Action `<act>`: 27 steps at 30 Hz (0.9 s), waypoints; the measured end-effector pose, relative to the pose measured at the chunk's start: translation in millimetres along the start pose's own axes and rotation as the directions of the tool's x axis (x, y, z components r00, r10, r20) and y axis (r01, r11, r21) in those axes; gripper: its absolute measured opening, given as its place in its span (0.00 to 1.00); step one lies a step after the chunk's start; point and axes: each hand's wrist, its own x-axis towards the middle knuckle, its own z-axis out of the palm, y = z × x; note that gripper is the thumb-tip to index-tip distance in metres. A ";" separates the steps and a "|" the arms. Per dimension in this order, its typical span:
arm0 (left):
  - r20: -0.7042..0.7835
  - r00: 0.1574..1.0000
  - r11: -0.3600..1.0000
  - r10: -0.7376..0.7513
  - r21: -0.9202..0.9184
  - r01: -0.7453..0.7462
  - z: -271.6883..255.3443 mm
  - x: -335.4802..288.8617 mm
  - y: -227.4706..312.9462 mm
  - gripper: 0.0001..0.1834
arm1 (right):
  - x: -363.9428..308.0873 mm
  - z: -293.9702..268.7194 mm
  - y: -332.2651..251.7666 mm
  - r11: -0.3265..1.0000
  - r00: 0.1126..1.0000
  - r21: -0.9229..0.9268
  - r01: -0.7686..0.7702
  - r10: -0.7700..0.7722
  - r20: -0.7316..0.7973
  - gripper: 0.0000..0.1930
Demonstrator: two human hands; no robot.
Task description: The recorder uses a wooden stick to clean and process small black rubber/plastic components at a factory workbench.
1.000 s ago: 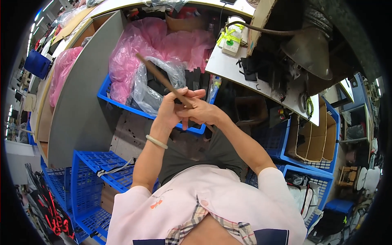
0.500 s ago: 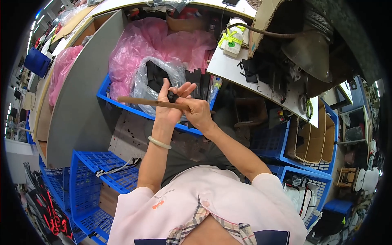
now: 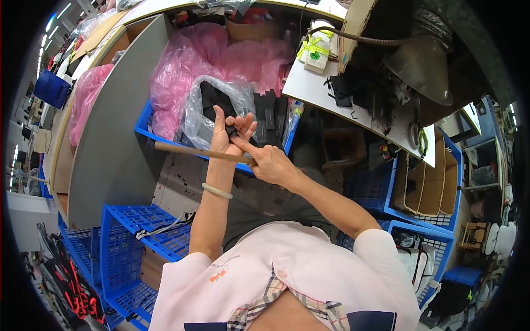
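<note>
My left hand [image 3: 222, 138] is palm up, thumb out and fingers half curled around a small black piece [image 3: 232, 131]; the piece's exact kind is hard to make out. Against that piece presses the index finger of my right hand [image 3: 274, 165]. The other fingers of the right hand are folded over the end of a flat brown stick [image 3: 190, 151], which crosses in front of my left wrist. Both hands are above the near edge of a blue crate [image 3: 144, 122]. In it lie a clear plastic bag [image 3: 193, 113] with black pieces and more black strips [image 3: 269, 116].
Pink plastic sheeting [image 3: 182, 55] fills the crate's back. A grey panel [image 3: 116, 127] stands to the left. At right, a white table [image 3: 314, 88] carries a lamp [image 3: 422, 69] and tied white cards [image 3: 316, 58]. Blue crates [image 3: 130, 259] stand lower left, others at right.
My right index finger has stretched out onto the black piece. The stick has dropped slightly lower, toward my left wrist, and the left fingers have curled more.
</note>
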 end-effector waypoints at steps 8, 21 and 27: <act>0.204 0.979 0.937 0.019 0.337 -0.088 28.7 -14.3 3.5 0.23 | 38.1 -9.1 -3.0 0.980 0.991 -0.149 0.128 -0.131 -0.007 0.15; 0.173 0.983 0.957 -0.060 0.290 0.008 28.6 -4.9 4.4 0.22 | 53.0 -15.4 9.5 0.968 0.989 -0.230 0.095 -0.065 0.133 0.17; -0.012 1.000 0.989 0.005 -0.145 -0.006 22.1 -2.6 71.3 0.26 | -27.0 -49.5 -4.4 0.897 0.984 0.424 -0.125 0.057 0.170 0.24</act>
